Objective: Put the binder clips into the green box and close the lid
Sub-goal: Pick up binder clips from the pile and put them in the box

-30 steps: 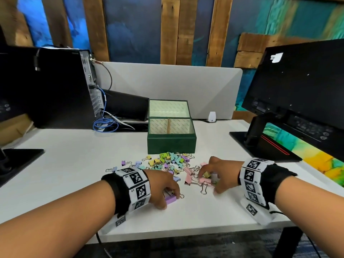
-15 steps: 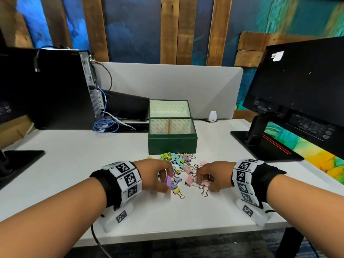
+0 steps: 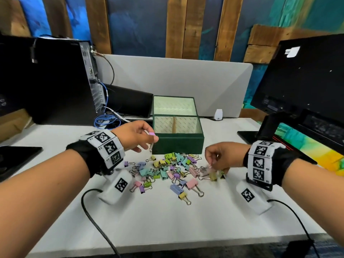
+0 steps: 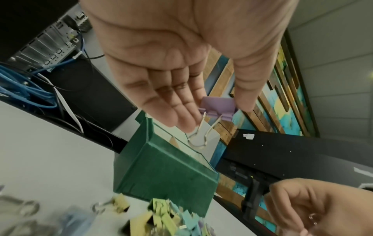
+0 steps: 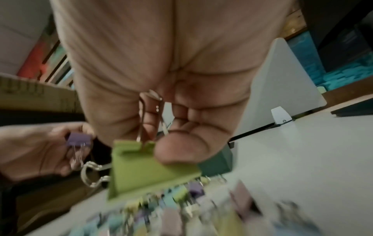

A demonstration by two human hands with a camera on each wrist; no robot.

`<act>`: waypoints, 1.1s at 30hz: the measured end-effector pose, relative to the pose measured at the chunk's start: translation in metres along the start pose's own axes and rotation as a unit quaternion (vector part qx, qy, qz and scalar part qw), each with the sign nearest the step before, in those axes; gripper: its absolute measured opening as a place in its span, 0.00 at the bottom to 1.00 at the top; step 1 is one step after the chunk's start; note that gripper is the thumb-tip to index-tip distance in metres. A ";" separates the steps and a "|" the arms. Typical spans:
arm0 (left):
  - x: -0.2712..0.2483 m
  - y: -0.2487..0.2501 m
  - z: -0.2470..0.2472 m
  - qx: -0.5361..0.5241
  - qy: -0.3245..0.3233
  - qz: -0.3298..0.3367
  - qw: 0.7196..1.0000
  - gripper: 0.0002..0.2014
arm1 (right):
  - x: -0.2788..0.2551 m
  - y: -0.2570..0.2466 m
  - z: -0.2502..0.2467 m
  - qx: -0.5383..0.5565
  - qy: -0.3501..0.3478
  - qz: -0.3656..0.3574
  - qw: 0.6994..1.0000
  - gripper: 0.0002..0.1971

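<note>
The green box (image 3: 177, 143) stands open on the white desk, its lid (image 3: 175, 106) tipped up behind and a divider inside. A pile of coloured binder clips (image 3: 168, 169) lies in front of it. My left hand (image 3: 137, 137) is raised by the box's left front corner and pinches a purple binder clip (image 4: 219, 106) between thumb and fingers, its wire handles hanging down. My right hand (image 3: 221, 159) hovers over the right side of the pile and grips a green binder clip (image 5: 145, 166) with the thumb, blurred in the head view.
A black computer tower (image 3: 52, 81) with blue cables (image 3: 104, 121) stands at the back left. A black monitor (image 3: 305, 81) on its stand fills the right. A grey partition (image 3: 176, 81) runs behind the box. Bare desk (image 3: 167, 220) lies near the front edge.
My left hand has lifted off the desk with the purple clip and moved forward to the box's left corner. My right hand has risen from the pile holding a green clip.
</note>
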State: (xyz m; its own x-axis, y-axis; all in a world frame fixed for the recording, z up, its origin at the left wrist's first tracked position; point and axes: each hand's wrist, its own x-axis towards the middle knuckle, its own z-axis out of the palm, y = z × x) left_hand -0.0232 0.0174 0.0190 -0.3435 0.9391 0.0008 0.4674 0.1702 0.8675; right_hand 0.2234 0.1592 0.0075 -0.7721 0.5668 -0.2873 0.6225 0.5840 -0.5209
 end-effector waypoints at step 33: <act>0.038 -0.018 -0.005 0.122 0.032 -0.041 0.991 0.11 | 0.082 -0.077 -0.029 0.289 0.094 -0.077 0.950 0.16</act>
State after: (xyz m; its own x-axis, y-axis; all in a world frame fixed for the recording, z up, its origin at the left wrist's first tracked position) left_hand -0.0491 0.0479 0.0059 -0.4350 0.9001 -0.0264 0.6163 0.3190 0.7200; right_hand 0.1164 0.1778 0.0474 -0.7782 0.6258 -0.0527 0.2894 0.2828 -0.9145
